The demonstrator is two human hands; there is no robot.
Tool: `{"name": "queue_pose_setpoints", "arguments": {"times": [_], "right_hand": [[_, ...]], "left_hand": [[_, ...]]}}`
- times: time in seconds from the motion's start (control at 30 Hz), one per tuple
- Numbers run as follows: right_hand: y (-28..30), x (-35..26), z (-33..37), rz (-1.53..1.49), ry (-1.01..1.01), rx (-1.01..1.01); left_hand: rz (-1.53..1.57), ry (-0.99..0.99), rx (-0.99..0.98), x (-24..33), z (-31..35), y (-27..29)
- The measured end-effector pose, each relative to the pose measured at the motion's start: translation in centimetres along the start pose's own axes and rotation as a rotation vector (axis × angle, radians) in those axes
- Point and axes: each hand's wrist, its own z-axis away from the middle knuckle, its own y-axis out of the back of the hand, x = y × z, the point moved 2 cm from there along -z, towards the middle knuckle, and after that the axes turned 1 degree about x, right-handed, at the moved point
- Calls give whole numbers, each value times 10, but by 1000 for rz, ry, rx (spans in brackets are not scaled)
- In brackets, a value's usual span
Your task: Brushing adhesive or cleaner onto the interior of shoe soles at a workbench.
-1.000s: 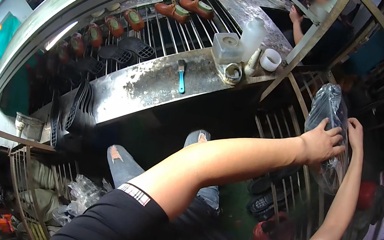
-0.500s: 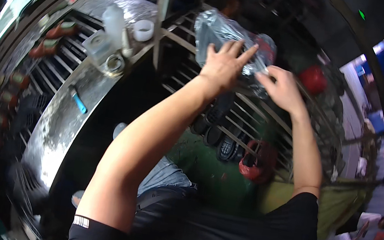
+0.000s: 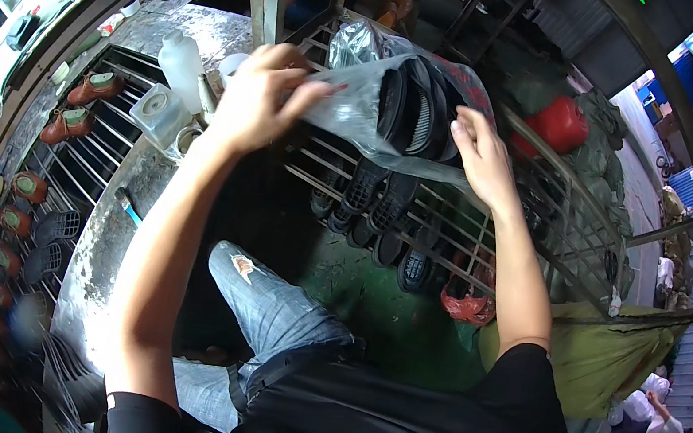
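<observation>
A clear plastic bag (image 3: 352, 119) is stretched between my hands above a metal rack, its mouth spread wide. Several black shoe soles (image 3: 420, 111) show inside, stacked on edge. My left hand (image 3: 267, 102) pinches the bag's left edge, pulling the film taut. At the opposite edge, my right hand (image 3: 485, 158) has its thumb and fingers bent close together on the film, beside the soles; part of that grip is hidden. More black soles (image 3: 393, 201) lie on the rack bars beneath the bag.
Left of me, a worn bench (image 3: 104, 248) carries a white bottle (image 3: 180, 62), a square clear container (image 3: 158, 112) and a blue-handled brush (image 3: 128, 206). Reddish-brown shoes (image 3: 97, 90) sit on bars farther left. Beyond the rack is a red container (image 3: 558, 123); a red bag (image 3: 468, 305) hangs at its near side.
My left hand has moved from on top of the bag to its left edge and drawn it leftward. The bag has opened out, exposing the soles inside. My right hand has shifted slightly down.
</observation>
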Motion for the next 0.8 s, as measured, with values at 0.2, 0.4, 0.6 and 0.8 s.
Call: {"name": "queue_pose_setpoints", "arguments": {"times": [0.2,0.4,0.6,0.8], "right_hand": [[-19,-15,-11,368,-281,-163],[-51,-4,-17,32,-171,83],[-75,-11,-24,-129,-135,215],[-85,-4,-31,-642,-438,231]], "left_hand": [[-215,722,-433,-74,131,-27],[-43,117,59,36,62,-34],[-53,249,-147,65,19,-83],[129,245,-116,48,14,-81]]}}
